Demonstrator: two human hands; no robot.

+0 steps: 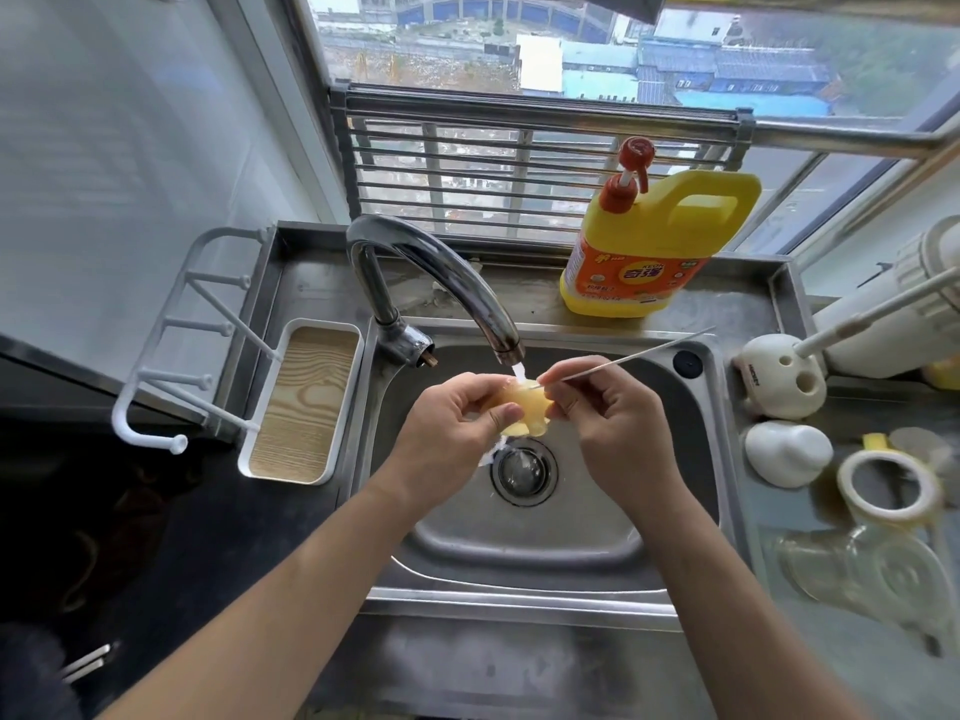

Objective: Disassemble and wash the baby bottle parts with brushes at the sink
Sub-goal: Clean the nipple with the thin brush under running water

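One view, from the head camera, serves this inspection. We find both hands over the sink (519, 599), just under the faucet (431, 267), whose thin stream falls on the yellowish silicone teat (525, 414). The left hand (457, 426) pinches the teat between thumb and curled fingers. The right hand (615, 407) pinches the lower end of a thin wire brush (623, 358), whose tip appears to meet the teat's top while its stem slants up to the right. We judge the step in hand to be scrubbing the teat's small opening. Done well, it calls for short, gentle strokes along the stem's line, the teat turned under the water, and a firm hold, since the drain (522, 472) lies just below. As to room, the spout sits close above the hands and the basin walls stand well apart on either side. The stem's free end points toward the detergent bottle (654, 241). The collar ring (852, 498) and clear bottle (857, 569) lie on the right counter, well apart.
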